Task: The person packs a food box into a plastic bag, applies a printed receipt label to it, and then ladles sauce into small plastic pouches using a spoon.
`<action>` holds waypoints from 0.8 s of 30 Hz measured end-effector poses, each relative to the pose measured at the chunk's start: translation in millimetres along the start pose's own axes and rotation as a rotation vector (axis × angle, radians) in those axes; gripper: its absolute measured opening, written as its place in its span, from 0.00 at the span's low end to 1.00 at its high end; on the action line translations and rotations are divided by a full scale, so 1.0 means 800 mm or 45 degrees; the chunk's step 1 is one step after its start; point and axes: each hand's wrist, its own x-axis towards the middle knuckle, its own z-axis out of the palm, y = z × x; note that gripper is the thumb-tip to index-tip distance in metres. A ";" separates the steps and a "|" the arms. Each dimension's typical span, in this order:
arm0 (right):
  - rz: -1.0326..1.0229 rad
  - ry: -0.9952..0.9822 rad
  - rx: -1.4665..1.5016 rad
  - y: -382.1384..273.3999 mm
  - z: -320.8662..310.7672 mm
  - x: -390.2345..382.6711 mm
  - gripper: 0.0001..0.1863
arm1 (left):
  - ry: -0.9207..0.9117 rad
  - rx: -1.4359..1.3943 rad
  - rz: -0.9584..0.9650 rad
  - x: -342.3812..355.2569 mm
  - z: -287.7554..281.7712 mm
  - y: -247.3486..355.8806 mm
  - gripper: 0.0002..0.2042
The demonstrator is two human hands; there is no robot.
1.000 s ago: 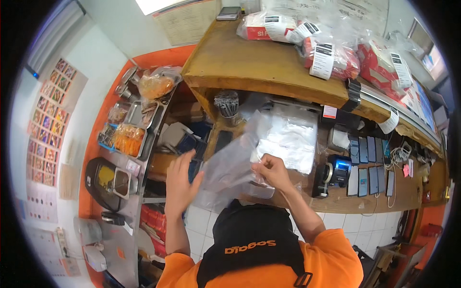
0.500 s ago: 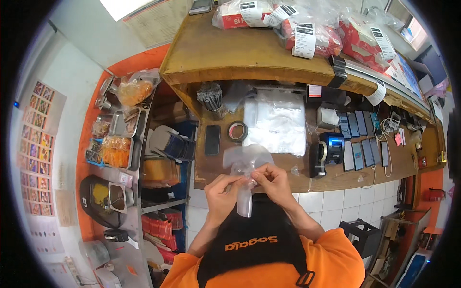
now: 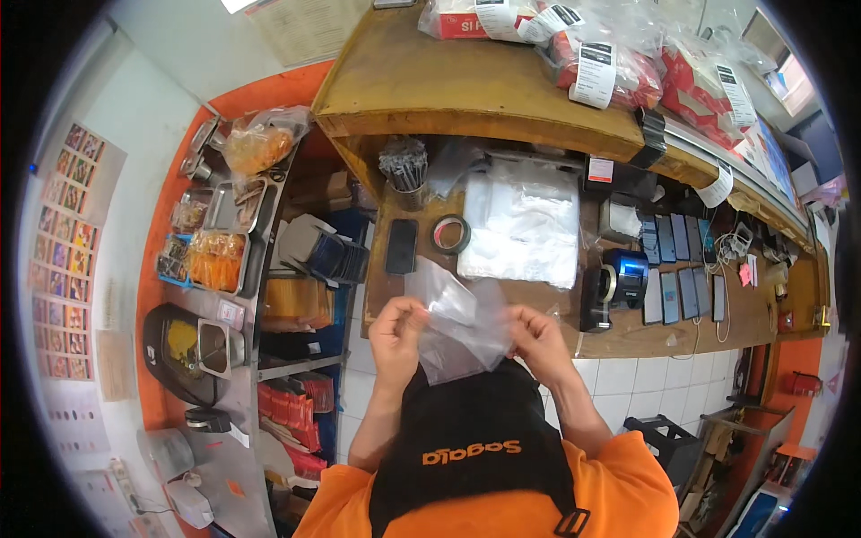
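A clear plastic bag (image 3: pixel 462 332) is spread between my two hands, in front of the counter's near edge. My left hand (image 3: pixel 396 339) pinches its left side between thumb and fingers. On the opposite side my right hand (image 3: pixel 535 341) grips the bag's edge with closed fingers. Just beyond lies a thick stack of clear plastic bags (image 3: pixel 520 229) on the counter. Left of the stack are a roll of dark tape (image 3: pixel 451 234) and a black phone (image 3: pixel 401 247).
A label printer (image 3: pixel 619 287) and several phones (image 3: pixel 686 238) occupy the counter's right part. Above it, a wooden shelf (image 3: pixel 484 81) carries bagged red boxes (image 3: pixel 605 76). A cup of wrapped cutlery (image 3: pixel 405 170) stands far left. Metal trays (image 3: pixel 238 224) of packed food sit on the left rack.
The bag was bunched and twisted between my fingers; now it is opened flat. My hands have moved apart, each drawing one side outward. The view has shifted slightly.
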 end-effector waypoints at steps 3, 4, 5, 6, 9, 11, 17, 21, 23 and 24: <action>-0.162 -0.133 -0.808 -0.003 0.000 0.003 0.07 | -0.207 -0.086 -0.126 -0.003 0.001 -0.002 0.06; -0.222 -0.123 -0.765 -0.006 -0.001 0.005 0.07 | -0.325 -0.192 -0.217 -0.005 0.001 -0.003 0.06; -0.243 -0.125 -0.742 -0.007 -0.001 0.009 0.10 | -0.296 -0.178 -0.200 -0.007 0.000 -0.004 0.06; -0.062 0.058 -0.513 -0.016 -0.007 0.010 0.10 | -0.182 -0.533 -0.261 -0.009 -0.003 -0.003 0.07; -0.249 0.240 -0.192 -0.022 -0.012 0.023 0.08 | -0.118 -0.945 -0.275 -0.014 -0.014 -0.002 0.10; -0.294 0.280 -0.327 -0.016 -0.010 0.026 0.06 | 0.129 -1.099 -0.605 -0.016 -0.019 -0.001 0.10; -0.446 0.071 -0.917 0.019 0.021 0.038 0.10 | -0.153 0.075 0.051 -0.008 -0.016 0.000 0.14; -0.656 0.452 -0.854 0.017 0.026 0.062 0.12 | 0.072 0.793 0.213 -0.013 -0.022 -0.015 0.16; -0.492 0.590 -0.812 0.009 0.015 0.063 0.11 | 0.218 0.668 0.195 -0.014 -0.032 -0.035 0.14; -0.655 0.714 -0.773 0.007 0.009 0.063 0.10 | 0.385 0.503 0.176 -0.015 -0.039 -0.046 0.13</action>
